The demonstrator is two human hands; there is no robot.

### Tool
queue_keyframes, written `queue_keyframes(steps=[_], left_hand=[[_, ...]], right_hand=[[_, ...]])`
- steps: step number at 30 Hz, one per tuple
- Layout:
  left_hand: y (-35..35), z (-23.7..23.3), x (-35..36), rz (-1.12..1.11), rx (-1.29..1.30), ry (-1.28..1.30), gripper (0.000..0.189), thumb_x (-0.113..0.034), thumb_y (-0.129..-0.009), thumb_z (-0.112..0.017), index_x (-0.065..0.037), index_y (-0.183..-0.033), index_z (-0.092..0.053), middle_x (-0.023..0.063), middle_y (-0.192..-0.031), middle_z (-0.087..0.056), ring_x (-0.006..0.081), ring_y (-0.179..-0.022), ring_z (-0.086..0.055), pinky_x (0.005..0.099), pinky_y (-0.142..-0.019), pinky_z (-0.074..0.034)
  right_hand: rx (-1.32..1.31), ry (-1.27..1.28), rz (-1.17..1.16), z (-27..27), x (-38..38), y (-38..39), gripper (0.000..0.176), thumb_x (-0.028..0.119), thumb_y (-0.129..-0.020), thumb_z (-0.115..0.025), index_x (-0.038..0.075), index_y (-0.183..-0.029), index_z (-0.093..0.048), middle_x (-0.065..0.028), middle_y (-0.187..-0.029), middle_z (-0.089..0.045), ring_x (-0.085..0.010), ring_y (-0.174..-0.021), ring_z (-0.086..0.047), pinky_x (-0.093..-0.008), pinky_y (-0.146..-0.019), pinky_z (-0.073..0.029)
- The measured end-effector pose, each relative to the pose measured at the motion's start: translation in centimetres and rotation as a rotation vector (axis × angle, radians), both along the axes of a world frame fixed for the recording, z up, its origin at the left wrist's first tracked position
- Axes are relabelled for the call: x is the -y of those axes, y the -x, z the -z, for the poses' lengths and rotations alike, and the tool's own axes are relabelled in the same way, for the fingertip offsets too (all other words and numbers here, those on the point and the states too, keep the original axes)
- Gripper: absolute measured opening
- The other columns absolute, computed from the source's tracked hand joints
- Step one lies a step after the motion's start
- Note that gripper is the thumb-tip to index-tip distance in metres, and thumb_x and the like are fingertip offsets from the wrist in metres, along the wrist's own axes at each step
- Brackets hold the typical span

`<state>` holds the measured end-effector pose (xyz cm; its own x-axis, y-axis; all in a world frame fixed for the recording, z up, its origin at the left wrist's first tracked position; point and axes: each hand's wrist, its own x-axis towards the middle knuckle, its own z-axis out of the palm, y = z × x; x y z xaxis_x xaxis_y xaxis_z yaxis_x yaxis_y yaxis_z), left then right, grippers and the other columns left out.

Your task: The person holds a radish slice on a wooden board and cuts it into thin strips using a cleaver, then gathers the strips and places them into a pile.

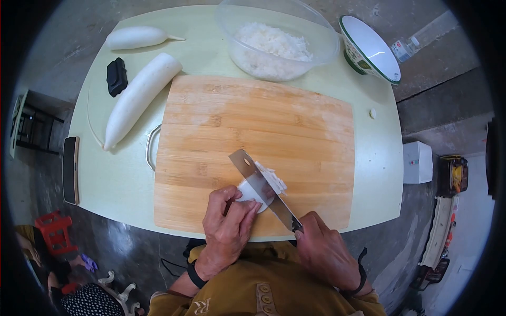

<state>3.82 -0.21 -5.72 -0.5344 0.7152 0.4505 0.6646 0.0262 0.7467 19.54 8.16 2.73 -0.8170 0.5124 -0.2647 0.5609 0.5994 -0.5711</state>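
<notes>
My left hand [230, 219] presses a short white piece of daikon radish [247, 191] onto the wooden cutting board [221, 126], its fingers bent over the piece. A cleaver [258, 181] stands tilted against the radish, and my right hand [325, 246] is wrapped round its handle near the board's front edge. Thin radish strips [272, 178] lie on the far side of the blade. Part of the radish is hidden behind the blade and my left fingers.
A clear plastic bowl [321, 50] of shredded radish [271, 45] stands behind the board, beside a tilted green-rimmed bowl [371, 50]. To the left lie a large daikon [139, 102], a smaller one [137, 38], a black case [116, 77] and a phone [70, 170]. A person sits at lower left.
</notes>
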Motion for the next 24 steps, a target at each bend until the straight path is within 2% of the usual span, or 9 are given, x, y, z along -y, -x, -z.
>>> queue_keyframes(steps=[2, 7, 10, 12, 16, 18, 20, 22, 24], left_hand=[[-0.1, -0.1, 0.1, 0.003, 0.017, 0.01, 0.02, 0.003, -0.066, -0.079, 0.001, -0.077, -0.063, 0.015, -0.088, -0.052, 0.0252, -0.078, -0.056, 0.031, -0.062, -0.048], [0.0, -0.1, 0.1, 0.016, 0.04, 0.021, 0.02, 0.003, -0.067, -0.078, 0.001, -0.078, -0.062, 0.0153, -0.089, -0.052, 0.0253, -0.078, -0.056, 0.0312, -0.063, -0.048], [0.1, -0.1, 0.0, 0.025, 0.038, 0.03, 0.02, 0.003, -0.067, -0.078, 0.001, -0.078, -0.062, 0.0153, -0.09, -0.052, 0.0254, -0.08, -0.056, 0.0313, -0.063, -0.048], [0.1, 0.0, 0.1, 0.049, 0.015, 0.017, 0.018, 0.006, -0.071, -0.076, 0.001, -0.083, -0.063, 0.0165, -0.097, -0.051, 0.0257, -0.078, -0.059, 0.0321, -0.058, -0.05], [0.0, -0.1, 0.1, 0.052, 0.023, 0.035, 0.018, 0.006, -0.072, -0.075, 0.001, -0.083, -0.063, 0.0163, -0.096, -0.05, 0.0261, -0.077, -0.059, 0.0322, -0.058, -0.05], [-0.1, -0.1, 0.0, 0.027, 0.063, 0.053, 0.021, 0.006, -0.068, -0.077, 0.002, -0.079, -0.06, 0.0167, -0.093, -0.05, 0.0266, -0.083, -0.055, 0.0329, -0.065, -0.049], [-0.2, -0.3, 0.0, 0.024, 0.066, 0.062, 0.021, 0.006, -0.068, -0.077, 0.002, -0.08, -0.06, 0.0167, -0.094, -0.05, 0.0266, -0.083, -0.055, 0.0328, -0.065, -0.049], [-0.3, -0.4, 0.0, 0.025, 0.065, 0.069, 0.021, 0.007, -0.068, -0.076, 0.002, -0.08, -0.06, 0.0167, -0.094, -0.05, 0.0267, -0.084, -0.055, 0.0326, -0.066, -0.048], [-0.3, -0.3, 0.0, 0.017, 0.056, 0.064, 0.02, 0.007, -0.069, -0.076, 0.003, -0.081, -0.06, 0.0167, -0.094, -0.049, 0.0266, -0.085, -0.054, 0.0321, -0.067, -0.048]], right_hand=[[0.036, 0.02, 0.041, -0.2, 0.3, -0.3, 0.015, 0.0, -0.082, -0.053, -0.001, -0.092, -0.041, -0.022, -0.087, -0.055, -0.0421, -0.061, -0.058, -0.0485, -0.049, -0.047], [0.039, 0.039, 0.021, -0.4, 0.3, -0.1, 0.014, 0.001, -0.082, -0.052, -0.001, -0.089, -0.04, -0.0214, -0.071, -0.059, -0.0411, -0.058, -0.06, -0.0478, -0.05, -0.048], [0.038, 0.015, 0.012, -0.5, 0.3, 0.2, 0.014, 0.0, -0.082, -0.052, -0.001, -0.089, -0.04, -0.0206, -0.069, -0.059, -0.0397, -0.058, -0.06, -0.0471, -0.049, -0.047], [0.025, 0.017, 0.001, -0.5, 0.1, 0.4, 0.015, 0.0, -0.081, -0.052, -0.001, -0.089, -0.039, -0.0207, -0.068, -0.059, -0.0393, -0.057, -0.06, -0.047, -0.049, -0.047], [0.02, -0.014, -0.048, 0.0, -0.3, 1.1, 0.019, -0.001, -0.079, -0.054, -0.001, -0.09, -0.038, -0.0203, -0.066, -0.058, -0.0387, -0.056, -0.06, -0.046, -0.048, -0.047], [0.004, -0.013, -0.044, 0.1, -0.5, 1.4, 0.02, -0.002, -0.078, -0.054, -0.001, -0.09, -0.038, -0.0202, -0.065, -0.058, -0.0386, -0.055, -0.059, -0.0457, -0.047, -0.046], [-0.006, -0.014, -0.039, 0.1, -0.5, 1.4, 0.02, -0.003, -0.077, -0.054, -0.001, -0.09, -0.038, -0.02, -0.064, -0.058, -0.0386, -0.055, -0.059, -0.0455, -0.046, -0.046], [-0.013, 0.033, 0.006, 0.2, -0.3, 1.4, 0.014, 0.005, -0.089, -0.052, -0.001, -0.094, -0.04, -0.0219, -0.059, -0.054, -0.0427, -0.056, -0.056, -0.0494, -0.051, -0.043], [-0.011, 0.013, -0.003, 0.1, -0.3, 1.5, 0.015, 0.005, -0.089, -0.052, -0.002, -0.094, -0.039, -0.0222, -0.059, -0.054, -0.043, -0.056, -0.056, -0.0496, -0.052, -0.043]])
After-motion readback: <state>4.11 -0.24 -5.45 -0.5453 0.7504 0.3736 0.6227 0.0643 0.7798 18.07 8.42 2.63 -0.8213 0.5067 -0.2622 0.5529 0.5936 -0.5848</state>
